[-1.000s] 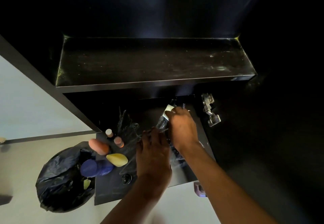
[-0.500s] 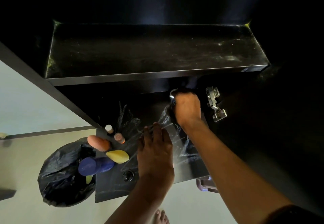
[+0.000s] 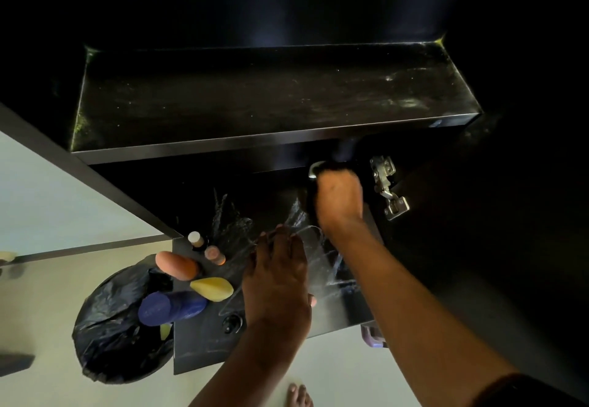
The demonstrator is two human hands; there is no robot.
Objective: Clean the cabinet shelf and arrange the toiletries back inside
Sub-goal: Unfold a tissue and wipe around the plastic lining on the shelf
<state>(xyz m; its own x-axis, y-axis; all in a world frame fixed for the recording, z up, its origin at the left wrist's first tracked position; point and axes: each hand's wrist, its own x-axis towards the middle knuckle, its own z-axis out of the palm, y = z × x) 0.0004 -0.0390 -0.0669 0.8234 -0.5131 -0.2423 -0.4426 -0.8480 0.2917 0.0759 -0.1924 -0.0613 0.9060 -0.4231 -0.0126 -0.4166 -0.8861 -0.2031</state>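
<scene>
The upper cabinet shelf point(image 3: 255, 100) is black, bare and streaked with dust. Below it, on a lower black surface point(image 3: 204, 349), lie an orange bottle point(image 3: 177, 264), a yellow bottle point(image 3: 212, 288), a blue bottle point(image 3: 172, 308) and two small capped bottles point(image 3: 205, 245). A clear plastic bag point(image 3: 322, 266) lies there too, and my left hand point(image 3: 277, 282) grips its near end. My right hand point(image 3: 339, 199) is closed on a dark item with a white edge point(image 3: 315, 169), just under the shelf's front edge. Most of that item is hidden.
A bin lined with a black bag point(image 3: 118, 327) stands at the lower left on the pale floor. A metal door hinge point(image 3: 387, 186) sits right of my right hand. A purple object point(image 3: 371, 336) pokes out under the surface. A bare foot point(image 3: 299, 395) shows below.
My right hand has lifted the white-edged item out of the plastic bag and up toward the shelf's front edge. My left hand stays on the bag. The view has tilted slightly.
</scene>
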